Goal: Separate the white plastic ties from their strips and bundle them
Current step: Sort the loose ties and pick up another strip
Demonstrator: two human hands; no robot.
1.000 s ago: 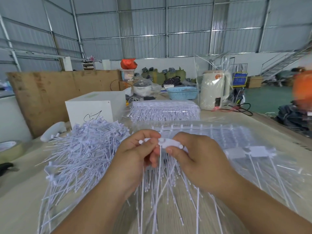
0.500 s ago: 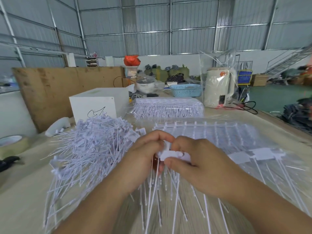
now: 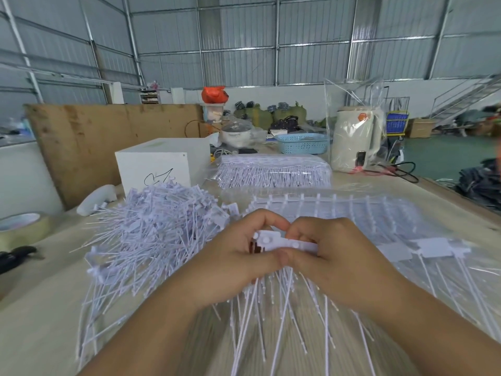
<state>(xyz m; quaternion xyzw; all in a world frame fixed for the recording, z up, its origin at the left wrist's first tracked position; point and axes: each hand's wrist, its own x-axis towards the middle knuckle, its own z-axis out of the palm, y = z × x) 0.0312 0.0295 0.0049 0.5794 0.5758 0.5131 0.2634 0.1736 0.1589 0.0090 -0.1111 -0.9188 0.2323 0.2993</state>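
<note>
Two hands meet in the middle. The left hand (image 3: pixel 238 256) and the right hand (image 3: pixel 333 256) both pinch one white strip (image 3: pixel 284 241) between thumb and fingers. Its thin ties (image 3: pixel 271 308) hang down toward the person, too many to count. Just left lies one big pile (image 3: pixel 151 232) of loose ties on the table (image 3: pixel 40 308). Right lies a clear bag (image 3: pixel 379 218) of strips. Behind sits one more bundle (image 3: pixel 273 172), one white box (image 3: pixel 160 164), one blue basket (image 3: pixel 302 143) and one tape roll (image 3: pixel 21 229).
</note>
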